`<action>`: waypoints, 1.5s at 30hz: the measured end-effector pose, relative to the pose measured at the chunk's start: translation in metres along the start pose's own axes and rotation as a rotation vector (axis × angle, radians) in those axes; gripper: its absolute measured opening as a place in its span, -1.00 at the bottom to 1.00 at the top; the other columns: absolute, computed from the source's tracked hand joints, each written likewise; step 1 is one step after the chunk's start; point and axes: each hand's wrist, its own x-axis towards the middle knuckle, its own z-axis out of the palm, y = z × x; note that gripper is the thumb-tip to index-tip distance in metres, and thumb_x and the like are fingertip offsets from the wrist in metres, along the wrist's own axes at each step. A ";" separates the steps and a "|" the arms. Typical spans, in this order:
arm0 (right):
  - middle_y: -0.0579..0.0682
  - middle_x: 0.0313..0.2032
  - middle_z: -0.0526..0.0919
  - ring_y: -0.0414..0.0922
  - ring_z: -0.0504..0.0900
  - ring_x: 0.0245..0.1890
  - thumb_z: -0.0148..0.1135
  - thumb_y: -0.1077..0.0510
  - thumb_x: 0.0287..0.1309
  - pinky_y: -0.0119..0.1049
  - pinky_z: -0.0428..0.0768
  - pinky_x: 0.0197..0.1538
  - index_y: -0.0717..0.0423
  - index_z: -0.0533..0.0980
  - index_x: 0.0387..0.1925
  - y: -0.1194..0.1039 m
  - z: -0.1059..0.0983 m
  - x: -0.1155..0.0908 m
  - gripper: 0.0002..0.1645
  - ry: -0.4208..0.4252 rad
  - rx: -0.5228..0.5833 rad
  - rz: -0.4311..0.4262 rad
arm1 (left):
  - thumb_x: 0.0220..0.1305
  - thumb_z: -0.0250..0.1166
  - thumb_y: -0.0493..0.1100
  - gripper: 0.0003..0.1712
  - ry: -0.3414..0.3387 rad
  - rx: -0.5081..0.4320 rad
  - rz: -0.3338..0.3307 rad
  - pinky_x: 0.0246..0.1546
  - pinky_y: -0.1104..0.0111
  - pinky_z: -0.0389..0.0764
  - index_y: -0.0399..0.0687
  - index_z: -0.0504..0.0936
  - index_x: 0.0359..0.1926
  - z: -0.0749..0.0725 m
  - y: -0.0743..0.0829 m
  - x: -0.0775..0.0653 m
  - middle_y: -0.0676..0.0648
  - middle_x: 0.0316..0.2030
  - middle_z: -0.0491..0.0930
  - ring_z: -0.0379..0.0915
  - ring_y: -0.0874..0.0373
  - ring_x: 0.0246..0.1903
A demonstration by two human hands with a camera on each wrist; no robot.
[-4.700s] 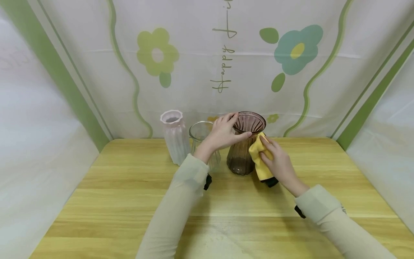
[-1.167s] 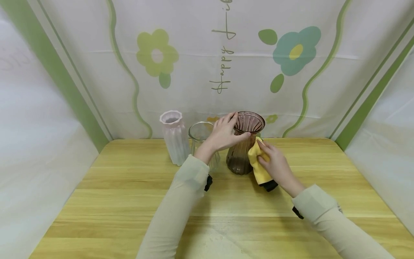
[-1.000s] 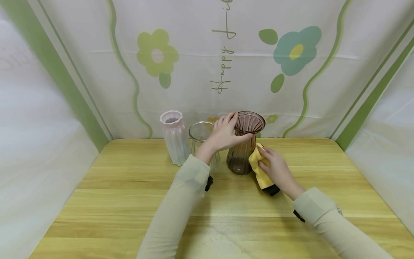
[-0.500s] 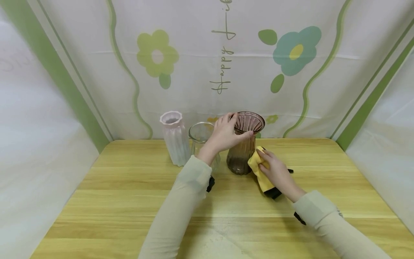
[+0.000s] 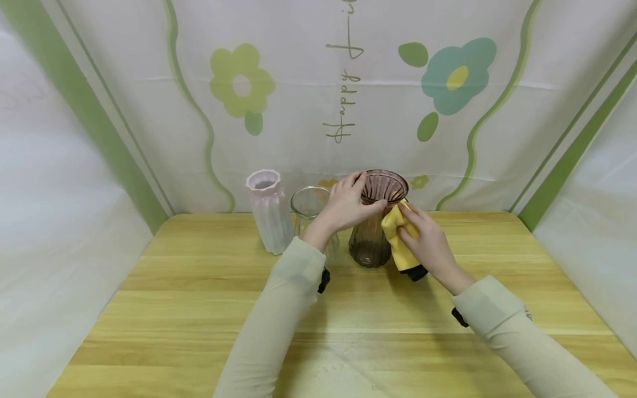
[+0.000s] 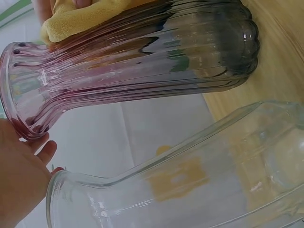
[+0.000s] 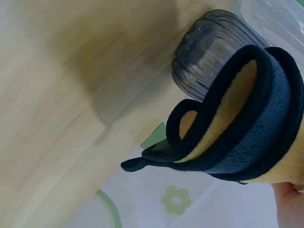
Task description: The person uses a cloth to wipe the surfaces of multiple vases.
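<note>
A ribbed glass vase (image 5: 368, 243), pinkish purple at its flared top and smoky grey at the base, stands upright on the table. My left hand (image 5: 344, 207) holds it at the rim, thumb on the near side and fingers on the left. In my right hand (image 5: 429, 243) is a bunched yellow cloth (image 5: 398, 235) with dark edging, pressed to the vase's right side just under the rim. The left wrist view shows the cloth (image 6: 85, 21) along the vase's neck. In the right wrist view the cloth's folded dark blue end (image 7: 247, 128) hangs near the vase's base (image 7: 204, 57).
A clear glass vase (image 5: 301, 209) stands just left of the purple one, partly behind my left hand and forearm. Farther left is a white and pale pink fluted vase (image 5: 272, 221). A printed white curtain (image 5: 308, 110) rises behind the wooden table (image 5: 199, 315).
My right hand and the cloth slid down the vase's side until half a second ago, and are now back up near the rim. My left hand keeps its hold, and the vases stay put.
</note>
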 end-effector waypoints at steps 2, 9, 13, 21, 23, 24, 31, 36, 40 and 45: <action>0.40 0.16 0.46 0.36 0.51 0.07 0.28 0.41 0.05 0.18 0.55 0.02 0.30 0.41 0.22 0.001 0.001 -0.001 -0.37 -0.015 -0.004 0.003 | 0.30 0.03 0.32 -0.02 0.004 0.011 -0.002 0.50 0.02 -0.14 -0.10 -0.11 0.51 0.001 0.000 0.000 -0.08 0.50 -0.07 -0.18 -0.07 0.49; 0.45 0.12 0.48 0.37 0.52 0.04 0.30 0.41 0.04 0.17 0.55 0.03 0.31 0.41 0.22 0.016 0.011 -0.013 -0.36 -0.123 -0.032 0.018 | 0.19 0.10 0.43 0.12 0.048 -0.033 -0.032 0.50 0.03 -0.14 -0.06 -0.14 0.51 0.006 0.002 -0.001 -0.12 0.49 -0.13 -0.26 -0.05 0.50; 0.44 0.14 0.46 0.38 0.51 0.06 0.28 0.38 0.08 0.16 0.56 0.03 0.29 0.39 0.24 0.025 0.017 -0.024 -0.36 -0.213 -0.077 0.052 | 0.15 0.14 0.44 0.14 0.065 -0.047 -0.047 0.50 0.04 -0.12 -0.03 -0.12 0.51 0.007 0.003 -0.002 -0.10 0.48 -0.10 -0.25 -0.03 0.50; 0.41 0.16 0.45 0.33 0.56 0.00 0.26 0.36 0.12 0.12 0.59 -0.05 0.23 0.39 0.26 0.032 0.023 -0.037 -0.37 -0.257 -0.104 0.060 | 0.15 0.15 0.43 0.12 0.102 0.000 -0.035 0.48 0.06 -0.05 -0.05 -0.06 0.51 0.010 0.002 0.000 -0.09 0.46 -0.01 -0.14 -0.04 0.47; 0.40 0.17 0.44 0.33 0.57 -0.01 0.26 0.35 0.13 0.12 0.60 -0.07 0.22 0.39 0.26 0.030 0.022 -0.036 -0.37 -0.252 -0.113 0.061 | 0.16 0.14 0.43 0.10 0.103 0.025 -0.041 0.48 0.07 -0.04 -0.06 -0.04 0.50 0.010 0.002 0.001 -0.08 0.46 0.01 -0.12 -0.03 0.47; 0.40 0.17 0.44 0.33 0.57 -0.01 0.26 0.35 0.13 0.12 0.60 -0.06 0.21 0.39 0.26 0.030 0.022 -0.035 -0.37 -0.247 -0.111 0.066 | 0.17 0.13 0.43 0.09 0.102 0.037 -0.043 0.49 0.08 -0.04 -0.06 -0.04 0.50 0.009 0.002 0.001 -0.08 0.46 0.01 -0.11 -0.03 0.47; 0.42 0.18 0.44 0.36 0.53 0.03 0.24 0.38 0.12 0.16 0.57 -0.04 0.26 0.39 0.25 0.015 0.012 -0.021 -0.38 -0.161 -0.041 0.065 | 0.21 0.11 0.40 0.06 0.064 0.059 -0.028 0.49 0.07 -0.06 -0.11 -0.02 0.49 0.002 0.003 -0.001 -0.09 0.47 0.04 -0.08 -0.08 0.46; 0.42 0.15 0.46 0.35 0.55 0.01 0.27 0.43 0.06 0.15 0.59 -0.07 0.32 0.40 0.22 0.005 0.005 -0.008 -0.38 -0.014 0.011 -0.004 | 0.24 0.11 0.35 0.02 0.018 0.047 -0.003 0.50 0.06 -0.08 -0.10 -0.04 0.50 -0.002 0.000 -0.001 -0.10 0.49 0.00 -0.10 -0.08 0.48; 0.40 0.15 0.47 0.34 0.51 0.09 0.28 0.47 0.03 0.16 0.54 0.05 0.37 0.41 0.20 0.000 0.003 -0.002 -0.38 0.066 0.051 -0.030 | 0.26 0.10 0.32 0.00 -0.008 0.007 0.012 0.50 0.05 -0.10 -0.08 -0.06 0.50 -0.003 -0.002 -0.001 -0.09 0.50 -0.04 -0.14 -0.09 0.49; 0.42 0.14 0.47 0.36 0.53 0.05 0.30 0.47 -0.01 0.14 0.57 0.02 0.37 0.41 0.20 0.001 0.005 -0.004 -0.35 0.035 0.040 -0.035 | 0.27 0.09 0.32 0.00 -0.015 -0.005 0.014 0.50 0.05 -0.11 -0.07 -0.07 0.50 -0.004 -0.002 -0.001 -0.08 0.51 -0.06 -0.17 -0.08 0.49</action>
